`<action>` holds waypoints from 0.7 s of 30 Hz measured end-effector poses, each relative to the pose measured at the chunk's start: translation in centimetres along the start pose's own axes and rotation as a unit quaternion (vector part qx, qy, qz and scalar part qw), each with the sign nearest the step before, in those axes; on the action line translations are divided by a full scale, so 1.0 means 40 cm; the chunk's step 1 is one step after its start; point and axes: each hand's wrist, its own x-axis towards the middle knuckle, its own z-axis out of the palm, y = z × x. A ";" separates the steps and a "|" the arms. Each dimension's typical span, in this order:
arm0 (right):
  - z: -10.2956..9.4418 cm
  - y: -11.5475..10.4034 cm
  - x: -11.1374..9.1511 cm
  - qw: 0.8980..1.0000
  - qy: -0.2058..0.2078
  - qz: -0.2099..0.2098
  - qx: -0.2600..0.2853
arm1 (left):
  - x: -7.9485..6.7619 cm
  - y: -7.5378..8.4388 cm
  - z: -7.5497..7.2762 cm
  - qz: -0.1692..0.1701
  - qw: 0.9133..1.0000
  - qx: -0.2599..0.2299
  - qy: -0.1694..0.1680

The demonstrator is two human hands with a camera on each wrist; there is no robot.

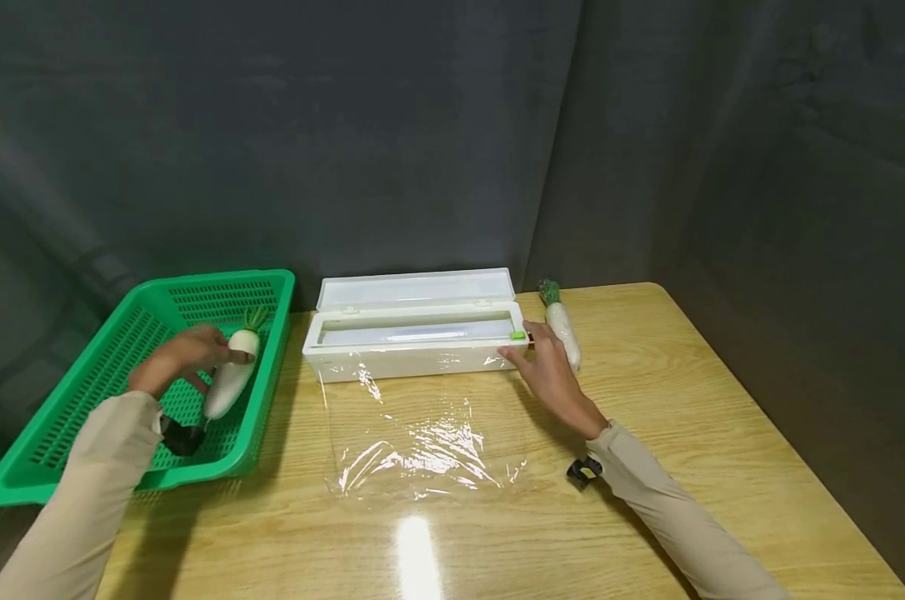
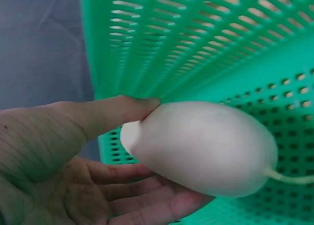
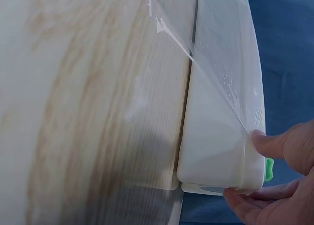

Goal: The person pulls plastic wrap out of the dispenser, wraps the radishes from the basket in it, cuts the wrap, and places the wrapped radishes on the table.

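Observation:
Inside the green basket (image 1: pixel 268 387), my left hand (image 1: pixel 193 354) holds a white radish (image 1: pixel 229 385) with short green stalks. In the left wrist view the thumb presses its upper side and the fingers curl under it; its thin root tip points away from the palm. My right hand (image 1: pixel 552 373) grips the right end of a white cling film dispenser (image 3: pixel 216 151), thumb on the front edge and fingers at the end face. A green slide cutter (image 1: pixel 517 335) sits by those fingers. Clear cling film (image 1: pixel 430 450) runs from the dispenser over the table towards me.
The dispenser's lid (image 1: pixel 415 289) stands raised, with the film roll showing inside. Right of the box lies another radish (image 1: pixel 562 333) with green tops, shiny as if wrapped. Dark curtains (image 1: pixel 392 150) hang behind the wooden table (image 1: pixel 692 442) and along its right side.

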 end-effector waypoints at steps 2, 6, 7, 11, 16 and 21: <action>0.001 -0.001 0.002 1.000 0.000 -0.001 0.001 | -0.014 0.003 -0.010 0.008 1.000 0.008 0.030; 0.002 0.000 0.004 1.000 0.003 -0.003 -0.001 | -0.037 0.016 -0.020 0.016 0.995 0.035 0.089; 0.003 0.000 0.005 1.000 0.004 -0.004 -0.002 | -0.043 0.019 -0.021 0.017 0.993 0.048 0.106; 0.008 0.000 0.005 1.000 0.006 -0.008 -0.002 | -0.058 0.031 -0.017 0.021 0.981 0.089 0.170; 0.010 -0.001 0.005 1.000 0.003 -0.008 0.000 | -0.078 0.047 -0.004 0.041 0.970 0.094 0.221; 0.005 -0.003 0.008 1.000 0.010 -0.006 -0.004 | -0.096 0.081 0.012 0.070 0.956 0.099 0.267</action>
